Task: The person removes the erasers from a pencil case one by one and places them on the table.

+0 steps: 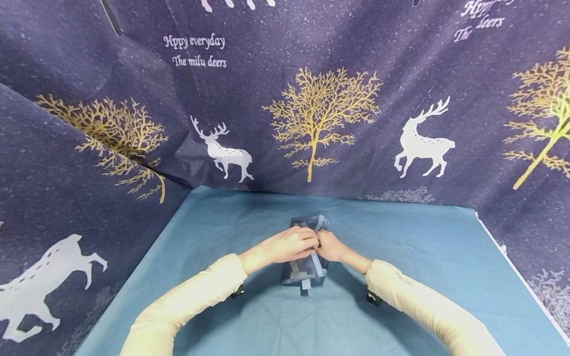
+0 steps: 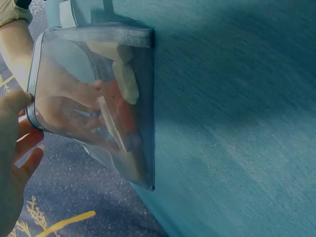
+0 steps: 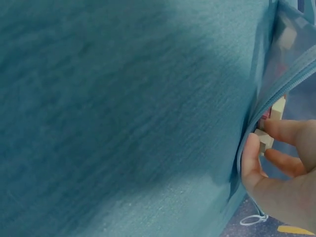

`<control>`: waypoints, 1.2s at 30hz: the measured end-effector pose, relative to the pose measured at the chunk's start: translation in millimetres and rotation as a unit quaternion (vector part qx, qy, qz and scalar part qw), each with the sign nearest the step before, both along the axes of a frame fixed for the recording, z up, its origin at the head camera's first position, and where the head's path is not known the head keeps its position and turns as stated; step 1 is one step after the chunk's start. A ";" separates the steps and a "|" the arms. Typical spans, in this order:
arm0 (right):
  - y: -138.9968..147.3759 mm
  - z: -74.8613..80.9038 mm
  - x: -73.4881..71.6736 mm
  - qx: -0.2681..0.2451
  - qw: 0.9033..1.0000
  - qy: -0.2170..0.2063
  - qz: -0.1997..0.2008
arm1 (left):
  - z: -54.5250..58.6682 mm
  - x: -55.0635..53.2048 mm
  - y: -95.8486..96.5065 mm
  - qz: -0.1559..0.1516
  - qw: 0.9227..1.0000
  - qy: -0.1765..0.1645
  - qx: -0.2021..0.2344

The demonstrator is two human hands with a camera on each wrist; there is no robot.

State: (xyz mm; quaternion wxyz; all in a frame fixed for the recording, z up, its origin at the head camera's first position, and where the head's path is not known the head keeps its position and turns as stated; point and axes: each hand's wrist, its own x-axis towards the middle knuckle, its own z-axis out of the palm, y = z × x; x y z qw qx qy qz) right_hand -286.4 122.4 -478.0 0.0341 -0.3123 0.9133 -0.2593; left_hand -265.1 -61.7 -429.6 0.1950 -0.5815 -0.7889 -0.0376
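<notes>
A blue-grey mesh zipper pouch point(image 1: 291, 274) sits on the blue cloth with its zipped mouth open. My left hand point(image 1: 291, 244) pinches the rim of the mouth between thumb and fingers point(image 2: 29, 143). Through the mesh point(image 2: 64, 49), the left wrist view shows a red block point(image 2: 118, 106) and several pale wooden pieces point(image 2: 127, 81). My right hand point(image 3: 284, 163) reaches into the mouth, its thumb and fingertips around a pale wooden block point(image 3: 264, 140). That block is partly hidden by the fingers. Another pale block point(image 3: 278, 108) lies just beyond the fingertips.
Blue cloth point(image 1: 213, 316) covers the table around the pouch. Dark curtains point(image 1: 249, 99) printed with deer and trees rise behind and at the sides. A ring-shaped zipper pull point(image 3: 253, 219) hangs beside my right hand, and a fabric tab point(image 1: 306, 285) sticks out at the pouch's near end.
</notes>
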 end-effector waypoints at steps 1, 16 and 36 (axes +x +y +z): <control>-0.5 0.1 -0.3 0.000 1.000 -0.011 -0.010 | 0.1 0.2 -1.2 0.007 1.000 0.003 0.002; -6.9 -4.3 -3.6 -0.032 0.994 -0.032 -0.102 | -4.7 5.1 -9.1 0.016 0.997 0.056 0.046; -7.9 1.5 -2.5 -0.075 0.980 -0.097 -0.154 | -7.4 4.7 -9.9 0.029 0.998 0.040 0.033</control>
